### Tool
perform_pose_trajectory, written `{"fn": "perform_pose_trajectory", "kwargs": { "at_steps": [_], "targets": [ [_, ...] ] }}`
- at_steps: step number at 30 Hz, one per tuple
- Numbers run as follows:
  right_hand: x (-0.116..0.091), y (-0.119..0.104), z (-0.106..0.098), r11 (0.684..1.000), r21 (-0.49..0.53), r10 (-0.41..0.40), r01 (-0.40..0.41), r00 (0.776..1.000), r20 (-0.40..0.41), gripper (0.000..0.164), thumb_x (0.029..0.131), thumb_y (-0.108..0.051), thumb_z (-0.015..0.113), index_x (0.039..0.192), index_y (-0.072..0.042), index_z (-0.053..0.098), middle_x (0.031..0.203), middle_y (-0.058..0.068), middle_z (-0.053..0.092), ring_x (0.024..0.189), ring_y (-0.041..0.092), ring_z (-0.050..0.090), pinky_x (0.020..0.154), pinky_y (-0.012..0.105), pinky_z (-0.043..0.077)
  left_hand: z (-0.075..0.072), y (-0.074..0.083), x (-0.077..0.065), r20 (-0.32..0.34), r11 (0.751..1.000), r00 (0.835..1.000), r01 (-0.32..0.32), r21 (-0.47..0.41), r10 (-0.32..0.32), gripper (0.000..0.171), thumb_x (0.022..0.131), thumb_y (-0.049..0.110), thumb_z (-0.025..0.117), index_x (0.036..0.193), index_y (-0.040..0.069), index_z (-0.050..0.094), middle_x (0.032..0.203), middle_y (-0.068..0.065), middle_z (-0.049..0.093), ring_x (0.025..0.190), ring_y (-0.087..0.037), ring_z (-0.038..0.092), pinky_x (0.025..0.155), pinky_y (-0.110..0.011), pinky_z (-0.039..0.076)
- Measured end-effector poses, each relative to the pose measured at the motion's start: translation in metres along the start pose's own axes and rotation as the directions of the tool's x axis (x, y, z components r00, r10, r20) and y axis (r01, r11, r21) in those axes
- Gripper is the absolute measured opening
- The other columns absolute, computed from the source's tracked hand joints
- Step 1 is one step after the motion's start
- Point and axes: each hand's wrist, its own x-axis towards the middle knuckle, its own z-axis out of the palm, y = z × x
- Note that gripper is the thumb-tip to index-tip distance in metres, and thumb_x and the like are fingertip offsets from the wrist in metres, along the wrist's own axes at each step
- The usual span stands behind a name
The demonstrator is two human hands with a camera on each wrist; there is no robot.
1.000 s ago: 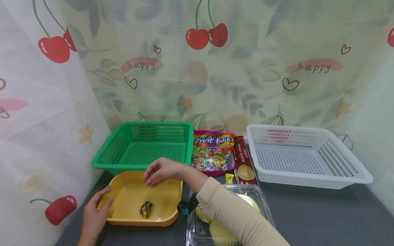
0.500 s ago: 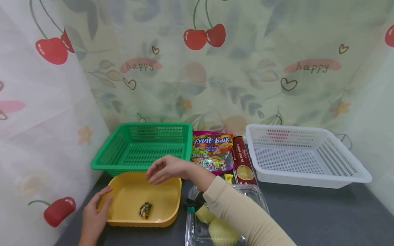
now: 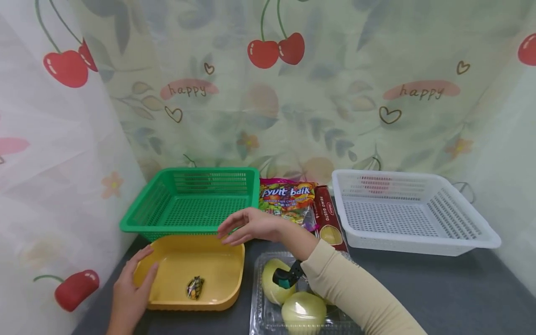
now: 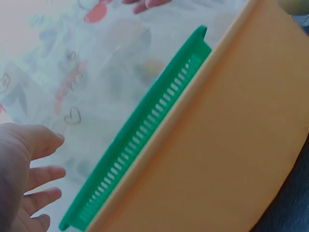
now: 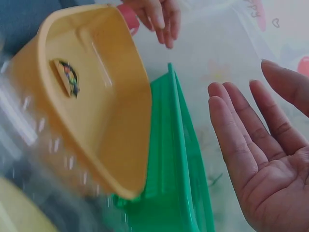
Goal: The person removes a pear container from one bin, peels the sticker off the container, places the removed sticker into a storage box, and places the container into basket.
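My left hand is at the left rim of a yellow plastic bin, thumb and fingers spread. In the left wrist view its fingers show apart from the bin's wall. On the bin's floor lies one small wrapped piece, dark with coloured patches, perhaps a candy. Relaxed and holding nothing, my right hand is over the bin's back right corner, in front of a green slotted basket. The right wrist view shows its palm and extended fingers.
Right of the bin, a clear plastic tray holds several pale yellow-green round fruits, partly under my right forearm. Behind are a fruit-chew bag, a dark red pasta pack and a white slotted basket.
My right hand has moved rightward from above the bin's middle toward its back right corner. The left thumb and fingers have spread slightly wider at the rim. The wrapped piece stays inside.
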Motion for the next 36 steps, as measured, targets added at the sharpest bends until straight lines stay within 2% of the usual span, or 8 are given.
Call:
{"fn": "perform_pose_trajectory", "kwargs": {
  "at_steps": [5,9,11,13,16,20,29,36],
  "targets": [
    [-0.014,0.001,-0.011,1.0,0.011,-0.009,0.01,0.999,-0.034,0.034,0.089,0.005,0.055,0.123,0.008,0.053,0.123,0.022,0.059,0.108,0.026,0.062,0.094,0.042,0.049,-0.001,0.012,-0.004,0.073,1.0,0.997,-0.02,-0.001,0.02,0.049,0.091,0.029,0.059,0.135,0.011,0.046,0.138,-0.014,0.048,0.127,-0.035,0.041,0.099,-0.06,0.033],
    [-0.03,0.001,-0.02,1.0,0.003,-0.022,0.023,0.999,-0.049,0.034,0.089,0.004,0.054,0.123,0.008,0.052,0.122,0.02,0.06,0.111,0.03,0.061,0.093,0.04,0.05,0.002,0.018,-0.007,0.1,0.998,0.993,-0.059,-0.017,0.06,0.051,0.091,0.026,0.06,0.137,0.011,0.043,0.141,-0.014,0.045,0.13,-0.036,0.037,0.101,-0.06,0.031],
    [-0.04,0.002,-0.025,1.0,0.004,-0.027,0.027,0.998,-0.055,0.034,0.09,0.003,0.055,0.123,0.008,0.052,0.122,0.02,0.06,0.11,0.029,0.062,0.091,0.038,0.051,0.005,0.021,-0.009,0.096,0.996,0.991,-0.089,-0.026,0.091,0.05,0.091,0.023,0.061,0.137,0.011,0.044,0.14,-0.013,0.046,0.132,-0.027,0.037,0.108,-0.048,0.031],
    [-0.05,0.005,-0.029,1.0,-0.002,-0.031,0.031,0.998,-0.058,0.034,0.09,0.001,0.056,0.123,0.008,0.052,0.122,0.021,0.06,0.108,0.027,0.063,0.09,0.037,0.052,0.008,0.024,-0.011,0.083,0.989,0.986,-0.143,-0.043,0.146,0.049,0.09,0.018,0.062,0.135,0.009,0.045,0.138,-0.013,0.048,0.132,-0.013,0.036,0.11,-0.027,0.029],
    [-0.064,0.01,-0.036,0.999,-0.017,-0.033,0.032,0.998,-0.059,0.035,0.09,-0.003,0.058,0.122,0.008,0.053,0.123,0.022,0.06,0.107,0.025,0.063,0.09,0.037,0.052,0.012,0.027,-0.013,0.069,0.973,0.972,-0.221,-0.06,0.225,0.049,0.088,0.012,0.063,0.134,0.008,0.046,0.136,-0.013,0.05,0.125,0.01,0.031,0.098,-0.001,0.022],
    [-0.081,0.014,-0.042,0.999,-0.045,-0.03,0.026,0.997,-0.072,0.035,0.09,-0.006,0.059,0.121,0.007,0.053,0.12,0.019,0.062,0.111,0.031,0.06,0.09,0.037,0.052,0.018,0.03,-0.017,0.066,0.949,0.949,-0.303,-0.089,0.309,0.051,0.086,0.007,0.065,0.134,0.007,0.046,0.134,-0.016,0.051,0.121,0.019,0.028,0.094,0.004,0.02],
    [-0.12,0.025,-0.052,0.993,-0.101,-0.067,0.056,0.992,-0.109,0.04,0.088,-0.01,0.062,0.123,0.008,0.052,0.122,0.02,0.06,0.109,0.026,0.062,0.093,0.04,0.05,0.02,0.04,-0.028,0.144,0.967,0.958,-0.24,-0.082,0.249,0.047,0.089,0.015,0.063,0.133,0.017,0.047,0.14,-0.012,0.047,0.122,0.019,0.027,0.092,0.004,0.021],
    [-0.149,0.032,-0.054,0.992,-0.104,-0.09,0.074,0.983,-0.162,0.043,0.088,-0.011,0.064,0.125,0.006,0.05,0.124,0.016,0.059,0.11,0.022,0.062,0.092,0.035,0.051,0.022,0.045,-0.036,0.174,0.97,0.957,-0.212,-0.12,0.23,0.043,0.089,0.014,0.063,0.13,0.015,0.049,0.14,-0.012,0.047,0.121,0.021,0.027,0.096,-0.001,0.025]
  ]
}}
